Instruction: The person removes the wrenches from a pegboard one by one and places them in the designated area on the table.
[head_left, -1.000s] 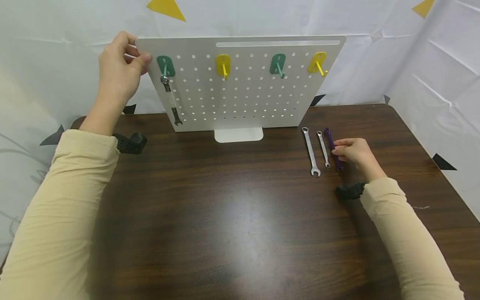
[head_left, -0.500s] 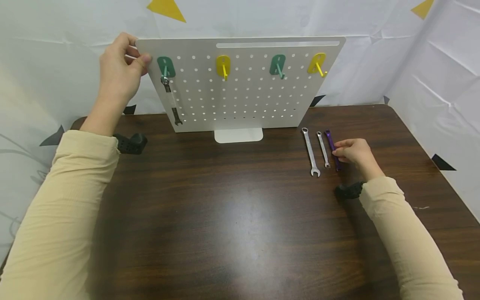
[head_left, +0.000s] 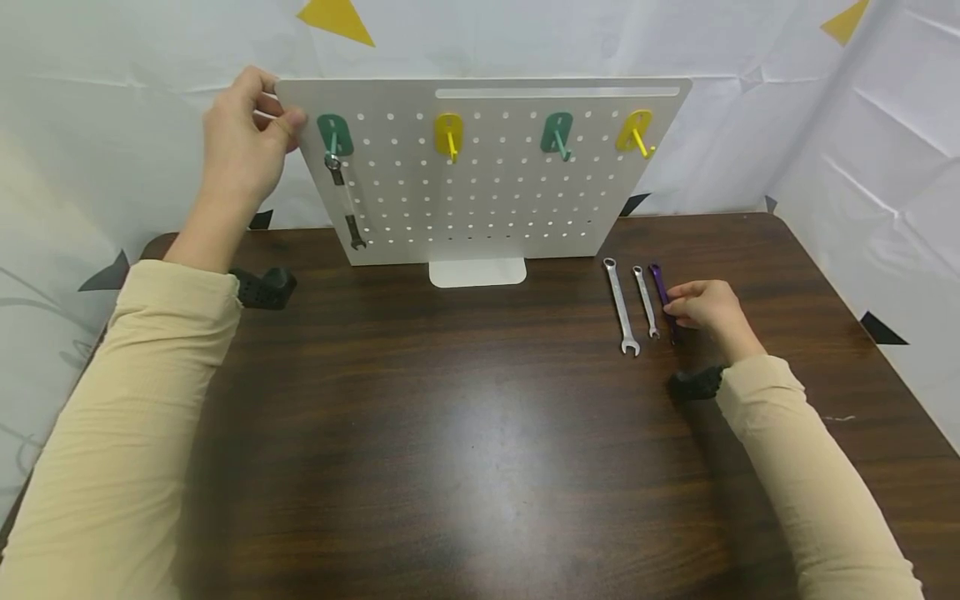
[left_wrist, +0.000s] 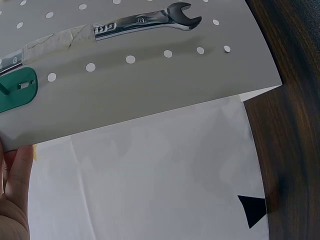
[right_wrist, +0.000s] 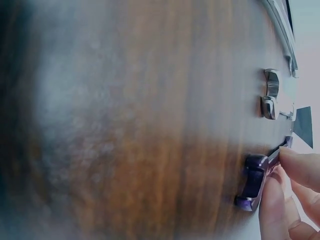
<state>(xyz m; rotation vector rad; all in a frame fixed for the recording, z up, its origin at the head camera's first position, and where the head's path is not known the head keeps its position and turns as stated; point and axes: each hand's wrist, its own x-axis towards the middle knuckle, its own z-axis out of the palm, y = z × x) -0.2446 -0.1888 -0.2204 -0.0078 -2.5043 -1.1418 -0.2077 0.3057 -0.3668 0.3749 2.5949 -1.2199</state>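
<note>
At the upper left corner of the grey pegboard, my left hand pinches the board's edge between thumb and fingers. A chrome wrench with a taped middle hangs from the left green hook, close to that hand. On the right of the table, my right hand pinches a purple wrench by its shaft. Its open end shows near the fingertips in the right wrist view. Beside it lie a small silver wrench and a longer silver wrench, both on the tabletop.
Along the board's top sit a yellow hook, a second green hook and another yellow hook, each bare. The board stands on a white foot. The dark wooden table meets white cloth walls behind.
The purple wrench has shifted very slightly toward me with my right hand pinching it. My left hand keeps its place on the board's corner. The whole view has dipped a little.
</note>
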